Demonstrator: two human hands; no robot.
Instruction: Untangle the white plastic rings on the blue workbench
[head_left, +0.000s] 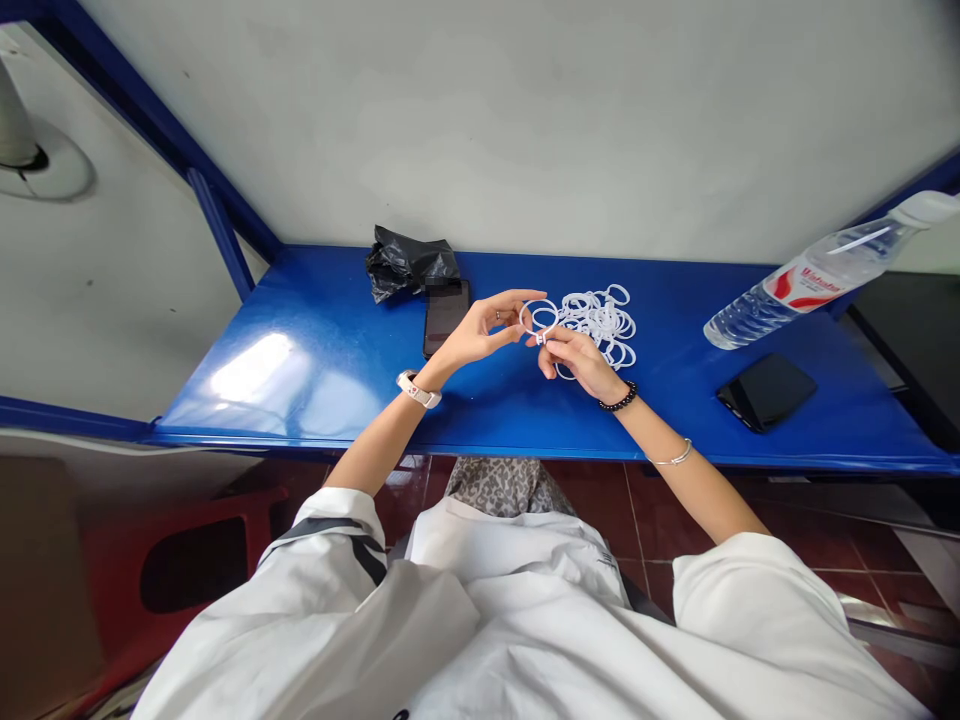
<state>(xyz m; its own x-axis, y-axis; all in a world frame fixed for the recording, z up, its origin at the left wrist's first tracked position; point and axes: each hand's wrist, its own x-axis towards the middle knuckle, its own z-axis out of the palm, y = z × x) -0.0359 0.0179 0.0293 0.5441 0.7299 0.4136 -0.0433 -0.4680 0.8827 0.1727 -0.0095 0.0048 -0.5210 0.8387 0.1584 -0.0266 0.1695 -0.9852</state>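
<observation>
Above the blue table [360, 350], both hands are closed on a white plastic ring [541, 339] with a small clasp at its lower side. My left hand [484, 328] grips the ring's left side, thumb below and fingers above. Thumb and fingertips of my right hand [581, 362] pinch the clasp. Just behind the right hand lies a loose pile of similar white rings [600, 318], partly covered by that hand.
A black phone [446, 318] and a crumpled black plastic bag [409, 262] lie left of my hands. To the right are a water bottle [806, 280] and a dark phone-like device [766, 391]. A grey-white wall [525, 130] rises behind the table; a red stool [180, 560] stands lower left.
</observation>
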